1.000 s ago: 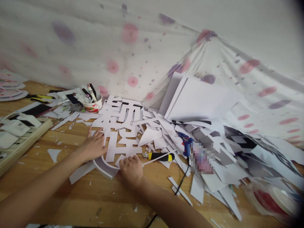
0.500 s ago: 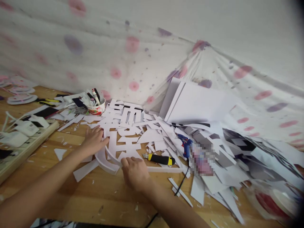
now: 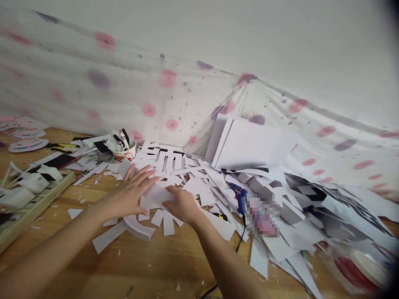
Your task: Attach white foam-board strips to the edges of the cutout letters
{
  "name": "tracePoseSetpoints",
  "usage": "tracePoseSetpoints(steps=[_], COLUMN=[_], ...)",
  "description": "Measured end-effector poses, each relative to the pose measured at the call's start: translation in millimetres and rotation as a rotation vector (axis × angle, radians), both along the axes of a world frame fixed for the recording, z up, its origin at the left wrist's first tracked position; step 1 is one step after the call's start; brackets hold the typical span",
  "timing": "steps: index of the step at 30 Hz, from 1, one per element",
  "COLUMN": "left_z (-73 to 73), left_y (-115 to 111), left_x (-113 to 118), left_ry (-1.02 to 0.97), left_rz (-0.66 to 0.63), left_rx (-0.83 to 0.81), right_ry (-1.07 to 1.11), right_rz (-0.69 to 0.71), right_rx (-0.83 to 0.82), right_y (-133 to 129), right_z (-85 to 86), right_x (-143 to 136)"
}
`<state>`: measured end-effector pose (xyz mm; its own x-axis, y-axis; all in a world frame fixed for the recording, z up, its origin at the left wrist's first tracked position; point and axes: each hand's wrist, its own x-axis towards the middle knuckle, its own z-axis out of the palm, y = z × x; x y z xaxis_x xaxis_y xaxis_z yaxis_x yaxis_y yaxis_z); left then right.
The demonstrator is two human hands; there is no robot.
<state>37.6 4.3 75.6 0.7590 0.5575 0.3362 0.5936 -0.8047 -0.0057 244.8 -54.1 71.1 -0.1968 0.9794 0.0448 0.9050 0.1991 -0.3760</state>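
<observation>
My left hand [image 3: 132,193] is spread over the white cut pieces, fingers apart, palm down. My right hand [image 3: 182,203] has its fingers bent at the edge of a white sheet piece [image 3: 157,196] that lies between the two hands; its grip is partly hidden. A curved white strip piece [image 3: 139,228] rests on the wood just below my left hand. Of the cutter [image 3: 222,216], only a yellow end shows beside my right wrist, the rest covered by white pieces. Farther back lies a white character-shaped cutout [image 3: 170,160].
A blue glue gun [image 3: 240,199] with a black cord lies right of my right hand. A cup of pens [image 3: 124,153] stands at the back left. A power strip [image 3: 56,193] with chargers is at left, and leaning white boards [image 3: 249,145] stand behind scraps.
My left hand has opened wide and moved right. My right hand has shifted slightly up. White pieces now cover most of the cutter, and the view has tilted upward.
</observation>
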Motion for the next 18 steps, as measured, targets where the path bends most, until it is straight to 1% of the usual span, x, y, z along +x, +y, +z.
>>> tracePoseSetpoints(steps=[2,4,6,8,9,10,11,12,13,15,16,18], left_z=[1.1,5.5,11.2,15.5,16.5,16.7,16.1,15.0,13.4,9.6,7.6,3.9], left_y=[-3.5,-5.5,-7.9,-11.6,-13.6,-15.3,-16.6,-17.4,-17.5,-15.9,-14.6,-11.8], left_x=[1.1,-1.6,-7.7,-15.2,-18.7,-21.6,-23.8,-25.1,-25.3,-23.0,-20.5,-13.8], left_ry=[0.005,-0.011,-0.019,-0.056,-0.091,-0.134,-0.184,-0.232,-0.270,-0.323,-0.343,-0.377], left_rz=[0.033,0.135,0.302,0.517,0.628,0.733,0.824,0.898,0.944,0.984,0.990,0.984], left_rx=[-0.054,-0.072,-0.054,-0.032,-0.041,-0.069,-0.109,-0.156,-0.206,-0.289,-0.320,-0.367], right_ry=[0.017,0.002,-0.001,0.036,0.063,0.087,0.101,0.102,0.085,0.006,-0.035,-0.080], right_rz=[0.092,0.122,0.051,-0.068,-0.120,-0.154,-0.164,-0.139,-0.079,0.054,0.092,0.162], right_rx=[0.041,0.166,0.386,0.605,0.673,0.699,0.680,0.608,0.497,0.250,0.176,0.093], right_y=[3.4,5.7,6.4,5.3,4.0,2.1,-0.4,-3.4,-6.9,-15.2,-19.5,-26.9], right_z=[4.1,8.7,11.0,8.5,4.9,-0.6,-7.7,-16.5,-26.5,-48.6,-59.6,-78.8], right_x=[-4.2,-5.4,-1.3,8.8,15.7,23.1,30.6,37.5,43.2,49.9,50.8,48.7])
